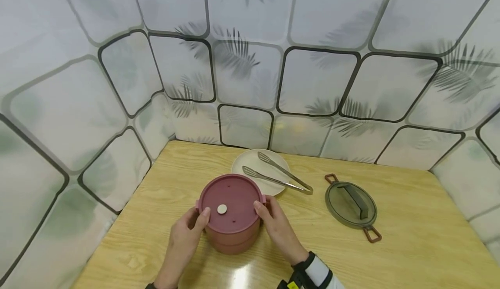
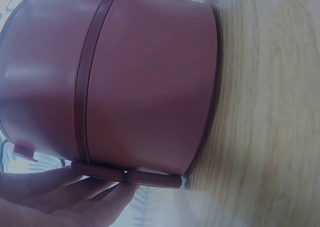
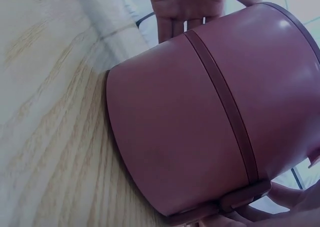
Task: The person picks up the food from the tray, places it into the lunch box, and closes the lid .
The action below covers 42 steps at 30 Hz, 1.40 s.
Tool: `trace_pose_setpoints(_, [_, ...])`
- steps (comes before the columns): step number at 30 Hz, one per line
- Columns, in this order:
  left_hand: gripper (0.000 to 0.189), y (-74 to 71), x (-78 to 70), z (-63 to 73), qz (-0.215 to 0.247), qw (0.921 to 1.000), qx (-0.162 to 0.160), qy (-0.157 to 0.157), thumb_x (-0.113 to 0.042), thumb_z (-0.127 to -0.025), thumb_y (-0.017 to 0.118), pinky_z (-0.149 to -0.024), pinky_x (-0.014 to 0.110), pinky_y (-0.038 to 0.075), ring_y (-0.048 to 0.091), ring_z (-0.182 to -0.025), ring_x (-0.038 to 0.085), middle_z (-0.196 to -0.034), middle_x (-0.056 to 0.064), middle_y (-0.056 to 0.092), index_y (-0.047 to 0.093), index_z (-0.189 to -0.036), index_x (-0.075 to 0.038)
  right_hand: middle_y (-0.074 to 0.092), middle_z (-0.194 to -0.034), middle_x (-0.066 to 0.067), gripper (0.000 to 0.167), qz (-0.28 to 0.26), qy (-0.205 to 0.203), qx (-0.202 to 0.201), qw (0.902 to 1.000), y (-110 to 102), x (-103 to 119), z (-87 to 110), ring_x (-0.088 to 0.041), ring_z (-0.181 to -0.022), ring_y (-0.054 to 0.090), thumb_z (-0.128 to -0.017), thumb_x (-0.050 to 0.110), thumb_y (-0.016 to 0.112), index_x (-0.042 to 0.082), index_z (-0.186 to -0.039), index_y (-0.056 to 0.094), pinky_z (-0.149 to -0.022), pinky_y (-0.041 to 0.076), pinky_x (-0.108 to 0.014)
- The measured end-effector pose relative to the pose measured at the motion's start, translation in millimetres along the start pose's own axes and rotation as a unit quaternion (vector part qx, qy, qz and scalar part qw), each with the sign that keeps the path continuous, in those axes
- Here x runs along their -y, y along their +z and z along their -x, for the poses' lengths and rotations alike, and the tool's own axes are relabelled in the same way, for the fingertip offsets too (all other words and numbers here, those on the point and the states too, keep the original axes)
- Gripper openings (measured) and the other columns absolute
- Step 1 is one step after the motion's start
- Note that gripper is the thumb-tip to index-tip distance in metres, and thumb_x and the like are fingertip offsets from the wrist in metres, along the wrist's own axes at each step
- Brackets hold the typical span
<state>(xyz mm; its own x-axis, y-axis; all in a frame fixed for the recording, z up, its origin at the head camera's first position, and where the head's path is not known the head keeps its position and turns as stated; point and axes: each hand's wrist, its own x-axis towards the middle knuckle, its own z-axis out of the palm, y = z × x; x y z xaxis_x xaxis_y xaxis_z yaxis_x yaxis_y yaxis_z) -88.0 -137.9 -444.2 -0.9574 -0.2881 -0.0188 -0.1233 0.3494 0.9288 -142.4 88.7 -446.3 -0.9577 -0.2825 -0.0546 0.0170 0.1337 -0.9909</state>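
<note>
A round, dark red tiered lunch box point(image 1: 233, 239) with a white knob on its lid point(image 1: 238, 198) stands upright on the table. My left hand point(image 1: 183, 236) grips its left side, thumb on the lid's rim. On the opposite side my right hand point(image 1: 278, 227) holds it, also with the thumb at the rim. In the left wrist view, fingers point(image 2: 107, 204) touch a side latch point(image 2: 152, 179) below the band between the tiers. The right wrist view shows fingers at another latch point(image 3: 245, 195), partly hidden at the frame's bottom.
Behind the lunch box lies a white plate point(image 1: 239, 162) with metal tongs point(image 1: 279, 178) across it. To the right is a round dark green pan point(image 1: 336, 204) with brown loop handles and a dark bar on top. Patterned walls point(image 1: 250, 126) edge the wooden table point(image 1: 414, 219).
</note>
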Motion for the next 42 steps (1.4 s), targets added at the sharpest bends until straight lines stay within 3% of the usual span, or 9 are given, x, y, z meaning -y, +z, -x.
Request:
trace_pose_setpoints(10, [0.055, 2.7, 2.7, 1.4, 0.016, 0.9998, 0.012, 0.002, -0.046, -0.098, 0.055, -0.103, 0.046, 0.051, 0.059, -0.126, 0.035, -0.137, 0.019, 0.060, 0.057, -0.137, -0.008, 0.053, -0.136, -0.013, 0.051, 0.003, 0.012, 0.023, 0.9997, -5, 3, 2.2, -0.026, -0.133, 0.049, -0.101, 0.046, 0.051, 0.008, -0.135, 0.046, -0.113, 0.039, -0.044])
trace_pose_setpoints(17, [0.056, 0.3, 3.8, 0.9, 0.013, 0.9998, 0.012, 0.005, -0.045, -0.099, 0.053, -0.104, 0.048, 0.049, 0.058, -0.126, 0.037, -0.139, 0.022, 0.058, 0.055, -0.140, -0.006, 0.041, -0.148, -0.015, 0.046, -0.018, -0.005, 0.064, 0.9978, -38, 17, 4.8, -0.034, -0.138, 0.044, -0.105, 0.036, 0.048, 0.009, -0.142, 0.041, -0.114, 0.040, -0.047])
trace_pose_setpoints(21, [0.056, -0.2, 3.0, -0.9, 0.011, 0.9998, 0.010, 0.013, -0.045, -0.100, 0.052, -0.105, 0.049, 0.048, 0.058, -0.126, 0.037, -0.138, 0.022, 0.058, 0.055, -0.140, -0.006, 0.042, -0.148, -0.018, 0.043, 0.027, -0.031, 0.026, 0.9988, -71, 22, 5.3, -0.038, -0.137, 0.045, -0.106, 0.033, 0.045, 0.006, -0.140, 0.043, -0.113, 0.041, -0.048])
trace_pose_setpoints(25, [0.054, 0.6, 2.6, -1.8, 0.009, 0.9998, 0.006, 0.016, -0.045, -0.100, 0.053, -0.104, 0.048, 0.049, 0.059, -0.125, 0.038, -0.137, 0.021, 0.060, 0.057, -0.138, -0.006, 0.045, -0.146, -0.019, 0.046, 0.105, -0.023, -0.040, 0.9934, -106, 18, 8.6, -0.039, -0.132, 0.049, -0.105, 0.039, 0.044, 0.009, -0.140, 0.044, -0.110, 0.040, -0.056])
trace_pose_setpoints(28, [0.054, 1.0, 2.6, -1.4, 0.007, 0.9999, 0.005, 0.015, -0.046, -0.099, 0.053, -0.104, 0.047, 0.049, 0.059, -0.126, 0.038, -0.137, 0.021, 0.060, 0.058, -0.137, -0.007, 0.046, -0.146, -0.020, 0.049, 0.179, -0.030, -0.091, 0.9793, -130, 10, 11.6, -0.040, -0.130, 0.049, -0.105, 0.040, 0.044, 0.007, -0.142, 0.043, -0.107, 0.040, -0.060])
trace_pose_setpoints(31, [0.053, 1.8, 2.7, -1.1, 0.008, 0.9998, 0.007, 0.016, -0.046, -0.100, 0.053, -0.104, 0.047, 0.049, 0.059, -0.126, 0.038, -0.137, 0.021, 0.060, 0.058, -0.136, -0.007, 0.043, -0.144, -0.027, 0.051, 0.273, -0.054, -0.135, 0.9510, -153, 1, 12.3, -0.045, -0.130, 0.046, -0.106, 0.034, 0.044, -0.001, -0.143, 0.041, -0.102, 0.042, -0.062])
trace_pose_setpoints(34, [0.054, 3.0, 2.8, -1.3, 0.008, 0.9998, 0.007, 0.018, -0.045, -0.100, 0.053, -0.103, 0.047, 0.050, 0.059, -0.125, 0.038, -0.136, 0.021, 0.060, 0.058, -0.136, -0.006, 0.035, -0.143, -0.037, 0.055, 0.344, -0.036, -0.157, 0.9251, -176, -8, 12.2, -0.053, -0.128, 0.040, -0.105, 0.030, 0.045, -0.008, -0.143, 0.037, -0.098, 0.041, -0.066])
trace_pose_setpoints(37, [0.054, 3.7, 3.1, -1.3, 0.010, 0.9997, 0.005, 0.020, -0.045, -0.099, 0.054, -0.103, 0.047, 0.050, 0.060, -0.124, 0.038, -0.135, 0.021, 0.061, 0.058, -0.136, -0.006, 0.026, -0.144, -0.046, 0.065, 0.390, 0.013, -0.158, 0.9071, -196, -19, 11.5, -0.062, -0.127, 0.033, -0.102, 0.033, 0.049, -0.013, -0.144, 0.031, -0.097, 0.037, -0.072])
trace_pose_setpoints(42, [0.052, 4.1, 3.6, -1.7, 0.018, 0.9995, 0.006, 0.027, -0.043, -0.100, 0.054, -0.101, 0.046, 0.051, 0.060, -0.123, 0.038, -0.135, 0.022, 0.061, 0.057, -0.137, -0.005, 0.017, -0.143, -0.053, 0.089, 0.460, 0.075, -0.127, 0.8757, -213, -41, 11.8, -0.071, -0.127, 0.024, -0.097, 0.043, 0.058, -0.017, -0.148, 0.017, -0.101, 0.029, -0.077])
